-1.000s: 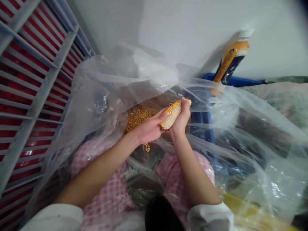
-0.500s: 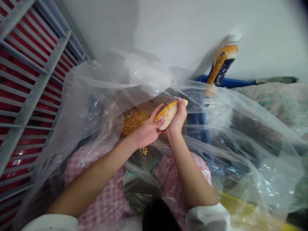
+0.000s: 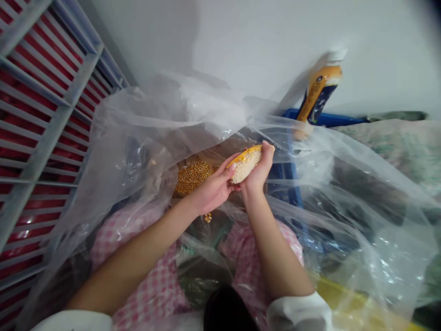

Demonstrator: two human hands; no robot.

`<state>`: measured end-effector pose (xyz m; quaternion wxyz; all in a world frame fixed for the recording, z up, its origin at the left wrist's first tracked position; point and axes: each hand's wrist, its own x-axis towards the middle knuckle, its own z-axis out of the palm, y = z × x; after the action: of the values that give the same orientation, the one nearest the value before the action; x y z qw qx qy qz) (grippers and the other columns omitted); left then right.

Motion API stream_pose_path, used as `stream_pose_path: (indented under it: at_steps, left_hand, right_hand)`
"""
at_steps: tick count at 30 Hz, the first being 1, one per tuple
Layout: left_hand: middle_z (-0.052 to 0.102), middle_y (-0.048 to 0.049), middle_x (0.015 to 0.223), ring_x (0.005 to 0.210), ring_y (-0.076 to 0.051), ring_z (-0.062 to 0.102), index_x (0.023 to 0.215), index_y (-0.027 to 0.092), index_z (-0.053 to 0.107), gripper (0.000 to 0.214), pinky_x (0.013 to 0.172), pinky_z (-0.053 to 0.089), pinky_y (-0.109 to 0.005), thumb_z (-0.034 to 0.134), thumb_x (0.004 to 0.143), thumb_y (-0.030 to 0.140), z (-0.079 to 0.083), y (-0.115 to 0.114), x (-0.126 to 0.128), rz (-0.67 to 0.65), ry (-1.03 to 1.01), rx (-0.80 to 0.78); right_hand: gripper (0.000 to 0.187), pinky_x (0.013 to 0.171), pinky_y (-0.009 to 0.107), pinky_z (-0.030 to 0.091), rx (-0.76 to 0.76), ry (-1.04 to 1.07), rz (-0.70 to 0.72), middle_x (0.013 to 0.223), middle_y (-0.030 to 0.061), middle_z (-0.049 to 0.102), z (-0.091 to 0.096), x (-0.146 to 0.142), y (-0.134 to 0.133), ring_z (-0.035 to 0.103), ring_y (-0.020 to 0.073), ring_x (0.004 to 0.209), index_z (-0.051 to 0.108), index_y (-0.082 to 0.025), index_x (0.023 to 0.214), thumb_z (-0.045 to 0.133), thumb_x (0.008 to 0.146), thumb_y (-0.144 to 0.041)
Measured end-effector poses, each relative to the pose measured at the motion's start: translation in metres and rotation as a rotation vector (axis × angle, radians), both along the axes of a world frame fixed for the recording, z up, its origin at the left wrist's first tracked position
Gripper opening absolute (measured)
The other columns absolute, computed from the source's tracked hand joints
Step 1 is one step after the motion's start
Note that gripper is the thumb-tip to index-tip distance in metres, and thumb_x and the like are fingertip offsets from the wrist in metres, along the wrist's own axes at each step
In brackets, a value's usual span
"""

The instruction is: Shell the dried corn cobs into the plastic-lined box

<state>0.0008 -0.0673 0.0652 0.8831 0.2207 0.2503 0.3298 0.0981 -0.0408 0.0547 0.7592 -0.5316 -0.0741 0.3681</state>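
Observation:
Both of my hands hold one corn cob (image 3: pixel 245 163), partly stripped, with yellow kernels along its upper side and bare pale cob below. My left hand (image 3: pixel 211 191) grips its near end, thumb pressed on the kernels. My right hand (image 3: pixel 259 171) wraps round the far end from behind. Below and left of the cob lies a heap of loose kernels (image 3: pixel 191 175) inside a large clear plastic sheet (image 3: pixel 144 133). A few kernels (image 3: pixel 207 218) rest lower down near my wrist.
A grey metal rack (image 3: pixel 44 128) with red crates stands at the left. An orange and dark bottle (image 3: pixel 319 94) leans against the white wall above a blue bin (image 3: pixel 289 179). My pink checked lap (image 3: pixel 155 276) is beneath. A printed sack (image 3: pixel 396 142) lies right.
The cob has turned slightly in my hands and my left thumb has shifted along the kernels. The view has swayed a little; nothing else has moved.

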Motion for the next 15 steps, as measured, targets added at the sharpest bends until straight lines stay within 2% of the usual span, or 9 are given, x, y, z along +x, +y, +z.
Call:
stream_pose_path:
  at_steps: [3,7,9,12,15]
  left_hand:
    - [0.055,-0.0052,0.121,0.098,-0.016,0.053,0.120,0.023,0.049,0.037,0.068,0.043,-0.022,0.052,0.084,0.030,0.000,0.004,-0.001,0.029,0.073,-0.006]
    - [0.054,-0.0103,0.121,0.104,-0.023,0.052,0.120,0.018,0.051,0.050,0.071,0.046,-0.028,0.042,0.083,0.051,0.007,0.012,-0.008,-0.092,0.003,-0.045]
    - [0.053,-0.0087,0.124,0.104,-0.021,0.052,0.120,0.020,0.051,0.044,0.075,0.046,-0.028,0.048,0.083,0.044,0.008,0.012,-0.008,-0.088,-0.002,0.003]
    - [0.052,-0.0047,0.125,0.104,-0.017,0.052,0.117,0.024,0.051,0.038,0.072,0.045,-0.023,0.056,0.080,0.029,0.001,0.005,-0.003,-0.003,0.080,0.104]
    - [0.055,-0.0042,0.119,0.106,-0.018,0.051,0.115,0.024,0.050,0.043,0.073,0.044,-0.023,0.064,0.075,0.030,-0.006,-0.001,0.002,0.120,0.248,0.147]
  right_hand:
    - [0.025,0.052,0.021,0.038,-0.008,0.026,-0.046,0.059,-0.0081,0.040,0.001,-0.005,0.000,0.045,0.0081,0.052,0.043,-0.022,0.070,0.057,0.067,-0.042]
    - [0.025,0.052,0.022,0.038,0.013,0.155,0.013,0.061,-0.0070,0.042,0.007,-0.002,0.002,0.044,0.0083,0.051,0.041,-0.021,0.070,0.051,0.069,-0.044]
    - [0.024,0.051,0.022,0.038,0.019,0.194,0.028,0.060,-0.0067,0.041,0.008,0.001,0.003,0.043,0.0079,0.050,0.040,-0.021,0.068,0.047,0.071,-0.044]
    - [0.023,0.049,0.021,0.038,0.005,0.154,0.016,0.059,-0.0067,0.039,0.007,0.001,0.003,0.043,0.0080,0.049,0.039,-0.021,0.068,0.045,0.073,-0.043]
    - [0.024,0.049,0.020,0.037,-0.014,0.037,-0.066,0.059,-0.0072,0.038,0.004,-0.005,0.001,0.042,0.0071,0.050,0.041,-0.021,0.069,0.052,0.070,-0.042]
